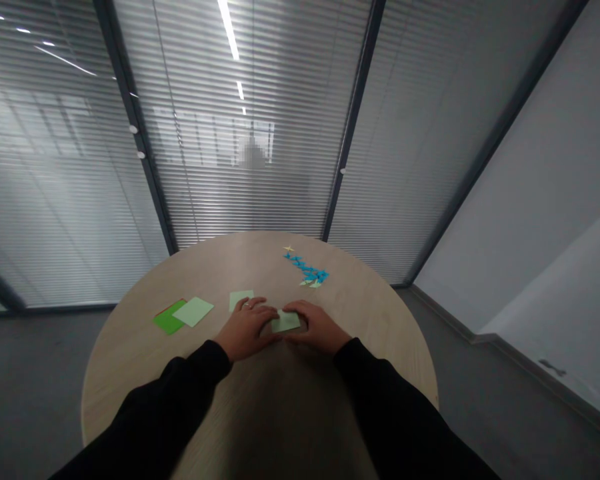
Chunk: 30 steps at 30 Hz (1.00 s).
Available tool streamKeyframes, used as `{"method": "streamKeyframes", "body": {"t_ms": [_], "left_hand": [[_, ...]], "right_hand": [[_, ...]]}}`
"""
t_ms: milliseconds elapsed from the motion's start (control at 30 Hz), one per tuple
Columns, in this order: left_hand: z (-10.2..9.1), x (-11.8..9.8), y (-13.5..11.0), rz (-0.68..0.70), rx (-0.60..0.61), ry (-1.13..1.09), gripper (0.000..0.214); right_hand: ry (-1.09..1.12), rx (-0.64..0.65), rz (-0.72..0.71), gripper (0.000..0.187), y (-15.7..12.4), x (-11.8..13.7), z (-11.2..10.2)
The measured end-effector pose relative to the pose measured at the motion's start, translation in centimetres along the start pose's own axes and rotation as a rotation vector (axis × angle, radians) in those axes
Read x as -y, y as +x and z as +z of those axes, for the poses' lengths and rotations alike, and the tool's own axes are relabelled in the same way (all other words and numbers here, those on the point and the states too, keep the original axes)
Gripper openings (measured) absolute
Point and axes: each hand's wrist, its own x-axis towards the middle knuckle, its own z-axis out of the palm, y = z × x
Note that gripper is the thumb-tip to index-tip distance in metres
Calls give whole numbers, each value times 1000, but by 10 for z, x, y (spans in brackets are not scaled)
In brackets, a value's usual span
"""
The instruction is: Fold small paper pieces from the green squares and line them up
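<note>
A small pale green sheet of paper is between my hands, just above or on the table; I cannot tell which. My left hand grips its left side, thumb toward me and fingers curved over the far edge. On the right side my right hand holds it the same way, with the thumbs almost meeting at the near edge. Another pale green sheet lies flat just beyond my left fingers, which partly cover it.
To the left, a pale green sheet overlaps a bright green one. Several folded blue paper pieces form a line at the back right, with pale green folded pieces beside them and a yellowish one beyond. The round table stands near blinds.
</note>
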Motion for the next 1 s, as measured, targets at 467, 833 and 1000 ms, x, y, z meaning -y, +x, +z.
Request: {"method": "streamKeyframes", "body": {"t_ms": [467,833,1000], "left_hand": [[-4,-1,6,-12,-71,7,21],[-1,-2,0,-38,-64,-183,17],[-1,-10,1,-150,-119,-331,14]], "right_hand": [[-28,-9,-59,8,0,-9,-6],[135,-7,273,24,-2,-8,-3],[453,-57,319,31,-2,-9,0]]}}
